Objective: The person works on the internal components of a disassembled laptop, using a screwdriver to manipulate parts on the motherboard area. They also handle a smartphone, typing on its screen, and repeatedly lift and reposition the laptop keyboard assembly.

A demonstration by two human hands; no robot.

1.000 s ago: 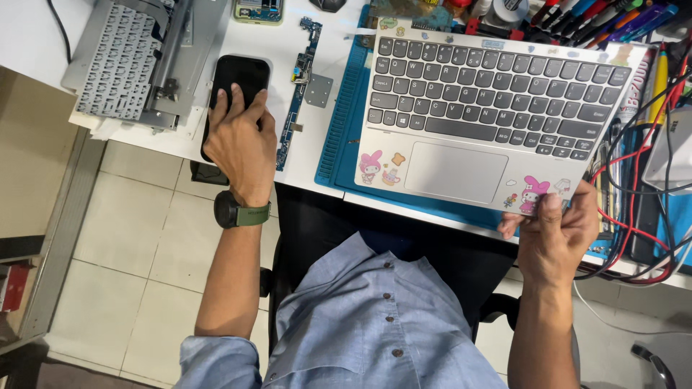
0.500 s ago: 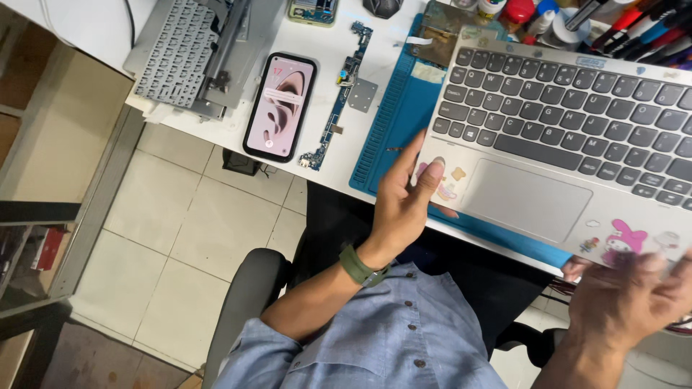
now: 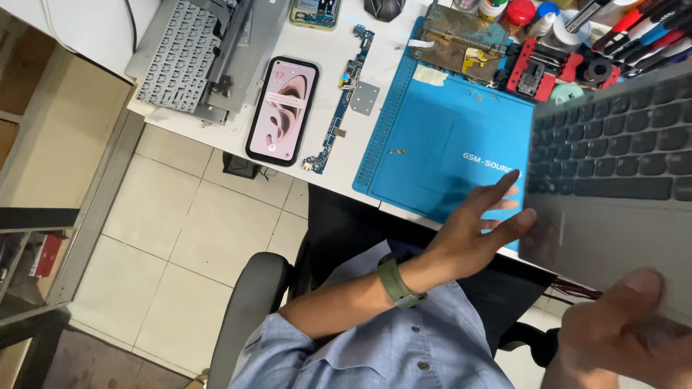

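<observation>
Bright, even overhead light; soft shadows under the desk. The laptop and right hand are motion-blurred up close.

Blue buttoned shirt — green wristwatch

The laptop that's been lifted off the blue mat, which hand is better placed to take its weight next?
Probably the right hand: its thumb already presses on the laptop at the near edge. The left hand only reaches its fingers to the left edge, spread open over the blue mat.
</observation>
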